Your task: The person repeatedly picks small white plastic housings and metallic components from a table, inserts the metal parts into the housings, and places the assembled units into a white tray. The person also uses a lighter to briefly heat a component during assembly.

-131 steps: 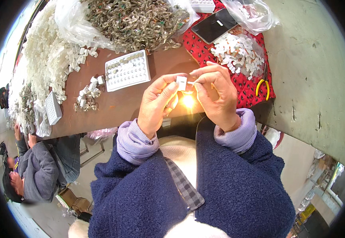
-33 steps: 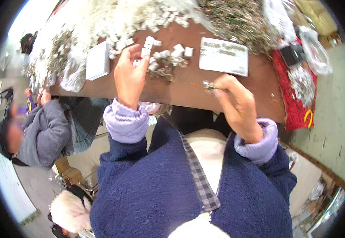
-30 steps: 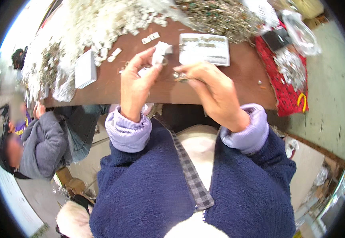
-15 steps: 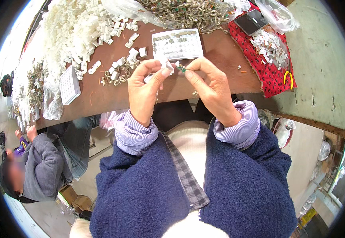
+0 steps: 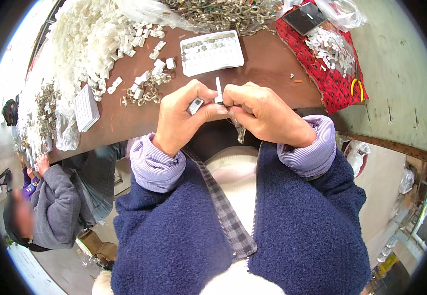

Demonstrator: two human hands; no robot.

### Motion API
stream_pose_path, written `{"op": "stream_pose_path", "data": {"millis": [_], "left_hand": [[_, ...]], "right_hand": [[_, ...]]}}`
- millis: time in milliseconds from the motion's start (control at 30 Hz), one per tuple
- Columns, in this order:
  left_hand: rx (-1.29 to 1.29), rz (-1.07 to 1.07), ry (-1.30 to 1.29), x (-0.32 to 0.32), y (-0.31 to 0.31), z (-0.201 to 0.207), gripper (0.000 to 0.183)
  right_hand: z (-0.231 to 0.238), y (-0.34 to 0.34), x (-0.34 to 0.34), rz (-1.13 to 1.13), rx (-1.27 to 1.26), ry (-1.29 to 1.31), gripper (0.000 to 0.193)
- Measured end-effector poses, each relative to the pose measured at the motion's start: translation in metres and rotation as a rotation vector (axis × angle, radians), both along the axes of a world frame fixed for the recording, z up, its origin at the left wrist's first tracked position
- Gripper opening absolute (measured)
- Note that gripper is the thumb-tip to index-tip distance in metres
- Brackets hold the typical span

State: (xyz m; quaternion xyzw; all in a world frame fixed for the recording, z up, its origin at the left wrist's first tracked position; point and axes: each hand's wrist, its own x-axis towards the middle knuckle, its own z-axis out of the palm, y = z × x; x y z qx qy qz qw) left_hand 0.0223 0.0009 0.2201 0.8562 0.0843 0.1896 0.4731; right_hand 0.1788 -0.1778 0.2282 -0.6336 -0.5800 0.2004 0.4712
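Note:
My left hand (image 5: 181,115) and my right hand (image 5: 270,113) meet over the table's near edge. Between their fingertips a small white plastic casing (image 5: 219,91) is pinched, with a thin white piece standing up from it. A second white casing (image 5: 195,105) is tucked in the curled fingers of my left hand. Below my right hand dangles a short strap (image 5: 241,135) with a shiny end. The small green circuit board seen earlier in my right fingers is hidden now. Just beyond the hands lies a white tray (image 5: 212,69) with rows of round button cells.
White casings (image 5: 90,39) are heaped at the far left. Strapped circuit parts (image 5: 223,14) are piled at the back. At right a red cloth (image 5: 302,64) bears white slips, a phone (image 5: 304,18) and a yellow-handled tool (image 5: 357,88). A person (image 5: 58,201) sits at left.
My right hand has brought the green circuit board in against the casing in my left hand, and the board has gone out of sight. Both hands have turned inward and closed together.

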Motion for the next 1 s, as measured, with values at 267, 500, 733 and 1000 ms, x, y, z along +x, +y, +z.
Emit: {"op": "stream_pose_path", "data": {"millis": [267, 500, 733, 1000], "left_hand": [[-0.653, 0.197, -0.007, 0.012, -0.036, 0.0, 0.024], [-1.027, 0.178, 0.022, 0.009, -0.021, -0.004, 0.02], [-1.033, 0.216, 0.007, 0.002, -0.013, -0.019, 0.02], [-1.468, 0.091, 0.059, -0.008, 0.009, -0.035, 0.03]], "right_hand": [[-0.012, -0.007, -0.003, -0.349, 0.198, -0.344, 0.018], [-0.028, 0.005, -0.01, -0.451, 0.275, -0.145, 0.012], [-0.027, 0.016, -0.019, -0.366, 0.144, 0.041, 0.009], [-0.029, 0.036, -0.024, -0.297, 0.242, -0.247, 0.013]]}}
